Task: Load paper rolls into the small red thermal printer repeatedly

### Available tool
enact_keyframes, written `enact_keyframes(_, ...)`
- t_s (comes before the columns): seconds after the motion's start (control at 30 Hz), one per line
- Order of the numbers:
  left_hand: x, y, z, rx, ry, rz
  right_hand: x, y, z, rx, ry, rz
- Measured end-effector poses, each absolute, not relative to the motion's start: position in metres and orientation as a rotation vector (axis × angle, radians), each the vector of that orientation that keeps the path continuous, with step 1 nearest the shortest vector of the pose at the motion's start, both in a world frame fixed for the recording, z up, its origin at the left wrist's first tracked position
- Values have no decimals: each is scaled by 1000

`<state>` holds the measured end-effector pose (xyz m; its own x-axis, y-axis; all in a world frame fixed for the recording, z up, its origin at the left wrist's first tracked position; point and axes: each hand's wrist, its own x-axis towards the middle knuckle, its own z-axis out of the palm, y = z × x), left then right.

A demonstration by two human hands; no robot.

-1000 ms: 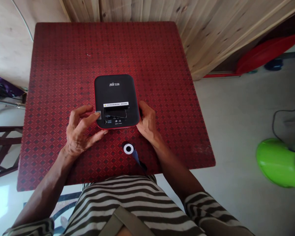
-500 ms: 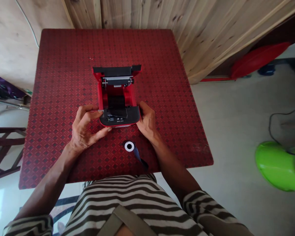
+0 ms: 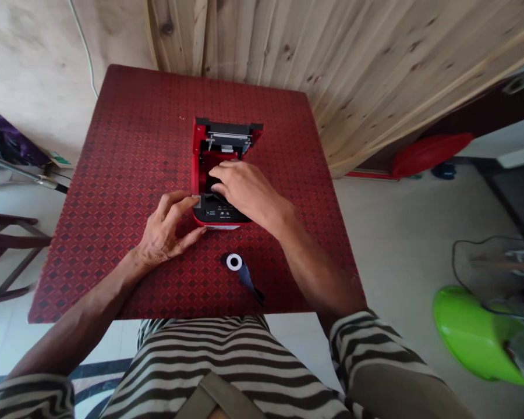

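A red and black label printer stands on the table with its lid raised. My left hand grips its front left corner, fingers on top and thumb low at the front. My right hand reaches over the printer's right side into the open bay, its fingers closed on the black roll inside. Most of that roll is hidden by the hand. Nearer to me lies a small roll with a white core ring and a loose dark strip trailing toward the table edge.
The table has a red patterned cover and stands close to a wooden plank wall. A dark wooden chair is at the left. A bright green plastic seat or tub stands on the floor at the right.
My right hand has left the printer's right side and moved up and left into the open bay. The left hand keeps its hold. The view has shifted and tilted slightly.
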<state>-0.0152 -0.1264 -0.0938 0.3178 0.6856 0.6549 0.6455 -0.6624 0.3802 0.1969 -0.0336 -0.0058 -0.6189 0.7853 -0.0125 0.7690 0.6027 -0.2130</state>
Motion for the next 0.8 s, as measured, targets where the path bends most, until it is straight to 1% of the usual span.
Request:
enact_keyframes(0.13, -15, -128, -95, 2511, 1247, 1252, 181, -22, 6, -1451, -2913, 276)
enact_keyframes(0.27, -15, -128, -95, 2523, 1255, 1222, 181, -16, 14, -1423, -3052, 335)
enact_keyframes(0.43, -15, -127, -96, 2509, 1241, 1232, 188, -21, 18, -1389, -2961, 287)
enact_keyframes(0.57, -16, -127, -97, 2505, 1245, 1235, 205, -46, 27, -1346, -2697, 209)
enact_keyframes(0.67, -16, -126, -97, 2495, 1254, 1222, 234, -65, 28, -1250, -2324, 280)
enact_keyframes(0.73, -16, -126, -97, 2496, 1249, 1234, 261, -71, 15, -1251, -2048, 349)
enact_keyframes(0.8, -15, -126, -97, 2495, 1256, 1256, 288, -71, -10, -1297, -1793, 408)
